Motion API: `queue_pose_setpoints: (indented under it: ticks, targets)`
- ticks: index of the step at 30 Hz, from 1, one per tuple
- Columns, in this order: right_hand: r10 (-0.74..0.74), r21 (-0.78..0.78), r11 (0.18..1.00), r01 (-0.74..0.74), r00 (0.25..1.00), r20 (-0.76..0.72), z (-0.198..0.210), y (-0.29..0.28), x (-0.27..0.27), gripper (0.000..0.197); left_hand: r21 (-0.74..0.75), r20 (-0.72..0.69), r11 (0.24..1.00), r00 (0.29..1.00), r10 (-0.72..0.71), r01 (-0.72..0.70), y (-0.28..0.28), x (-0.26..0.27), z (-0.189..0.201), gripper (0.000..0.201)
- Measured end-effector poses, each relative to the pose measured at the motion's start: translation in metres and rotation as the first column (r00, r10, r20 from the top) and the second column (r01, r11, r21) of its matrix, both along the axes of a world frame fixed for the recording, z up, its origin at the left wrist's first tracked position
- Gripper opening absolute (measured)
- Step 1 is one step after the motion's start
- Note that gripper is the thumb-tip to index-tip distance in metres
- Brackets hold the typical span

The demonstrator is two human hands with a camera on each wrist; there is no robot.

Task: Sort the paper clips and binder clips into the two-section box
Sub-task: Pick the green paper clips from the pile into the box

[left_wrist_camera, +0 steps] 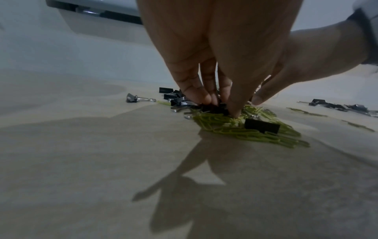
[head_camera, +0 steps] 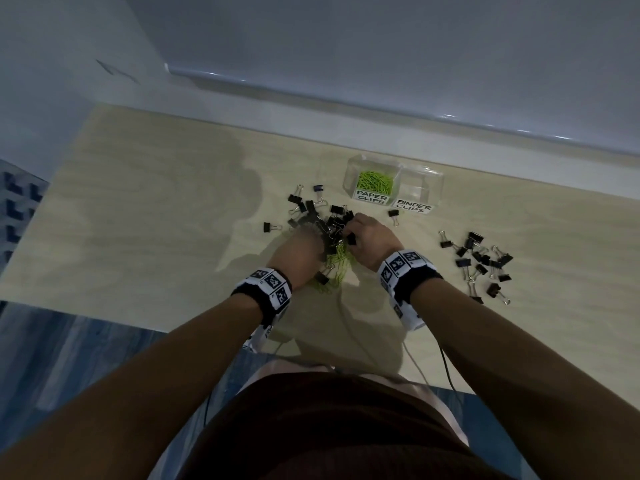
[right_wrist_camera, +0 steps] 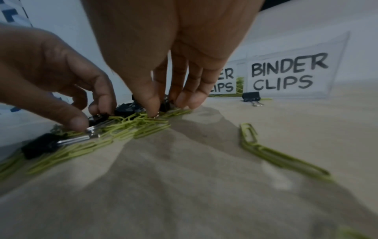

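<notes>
A mixed pile of green paper clips (head_camera: 337, 263) (left_wrist_camera: 235, 127) (right_wrist_camera: 131, 127) and black binder clips (head_camera: 334, 221) lies mid-table. Both hands are in it. My left hand (head_camera: 313, 242) (left_wrist_camera: 220, 108) pinches a binder clip between thumb and fingertips. My right hand (head_camera: 349, 233) (right_wrist_camera: 163, 108) grips another binder clip (head_camera: 351, 239) just beside it. The clear two-section box (head_camera: 437, 188) (right_wrist_camera: 337, 56) stands behind the right hand. Its "PAPER CLIPS" half holds green clips (head_camera: 375, 181); nothing shows in its "BINDER CLIPS" half (head_camera: 417, 187).
More binder clips are scattered left of the pile (head_camera: 304, 206), and a separate heap (head_camera: 481, 259) lies at the right. One binder clip (head_camera: 393, 214) (right_wrist_camera: 251, 96) sits in front of the box. Loose paper clips (right_wrist_camera: 266, 150) lie near my right wrist. Cables (head_camera: 346, 327) cross the near table edge.
</notes>
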State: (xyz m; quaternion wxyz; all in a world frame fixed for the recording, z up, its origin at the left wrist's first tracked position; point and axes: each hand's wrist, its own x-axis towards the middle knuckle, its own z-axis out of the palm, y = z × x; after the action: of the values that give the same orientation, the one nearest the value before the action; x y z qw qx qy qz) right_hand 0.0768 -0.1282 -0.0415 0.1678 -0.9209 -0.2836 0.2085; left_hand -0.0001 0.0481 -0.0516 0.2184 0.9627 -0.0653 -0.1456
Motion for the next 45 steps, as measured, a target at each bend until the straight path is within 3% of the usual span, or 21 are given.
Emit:
queue_pose_setpoints:
  ticks: [8,13,16,19,22,25,28,33,35,37,41,45]
  targets:
    - [-0.174,0.260,0.957,0.126,0.970,0.170,0.001,-0.056,-0.010,0.022,-0.164,0.013,0.986,1.000,-0.006,0.008,0.010,-0.005,0.005,0.016]
    - [-0.246,0.291,0.942,0.165,0.932,0.267,0.006,-0.089,-0.012,0.020,-0.229,0.060,0.937,0.957,0.282,-0.262,0.038,-0.002,0.010,0.015]
    - [-0.382,0.329,0.895,0.301,0.898,0.218,0.000,-0.104,-0.009,0.018,-0.088,0.141,0.926,0.916,0.376,-0.367,0.063,0.006,0.004,0.021]
    - [-0.578,0.281,0.807,0.519,0.791,0.201,-0.007,-0.120,-0.007,0.018,0.087,0.215,0.923,0.912,0.349,-0.374,0.075,0.011,0.000,0.028]
    - [-0.680,0.164,0.733,0.660,0.705,0.199,-0.012,-0.128,-0.010,0.023,0.015,0.200,0.948,0.930,0.309,-0.318,0.061,0.010,0.006,0.026]
    - [-0.571,0.042,0.809,0.586,0.768,0.290,-0.007,-0.111,-0.016,0.024,-0.041,0.097,0.989,0.985,0.146,-0.143,0.034,0.005,0.007,0.024]
    - [-0.414,0.000,0.904,0.427,0.877,0.243,0.001,-0.071,-0.022,0.024,-0.088,0.015,0.995,0.998,0.053,-0.052,0.006,0.005,0.004,0.023]
    - [-0.246,0.220,0.952,0.215,0.961,0.124,0.008,-0.009,-0.021,0.020,-0.028,-0.030,0.989,0.989,0.147,-0.148,-0.029,0.015,0.002,0.028]
    - [-0.169,0.169,0.974,0.150,0.980,0.101,0.013,0.009,-0.013,0.032,0.004,-0.016,0.985,0.985,0.172,-0.172,-0.035,0.018,0.002,0.024]
    - [-0.058,0.015,0.998,0.057,0.996,0.060,0.017,0.021,-0.001,0.048,-0.012,-0.009,0.979,0.979,0.202,-0.203,-0.036,0.020,0.003,0.017]
    - [0.041,-0.143,0.989,-0.046,0.999,-0.035,0.016,0.030,0.017,0.050,-0.187,-0.009,0.942,0.959,0.283,-0.280,-0.030,0.017,0.002,0.017]
    - [0.043,-0.103,0.994,-0.044,0.999,-0.010,0.012,0.025,0.019,0.040,-0.462,-0.070,0.810,0.925,0.373,-0.361,-0.017,0.011,0.010,0.020]
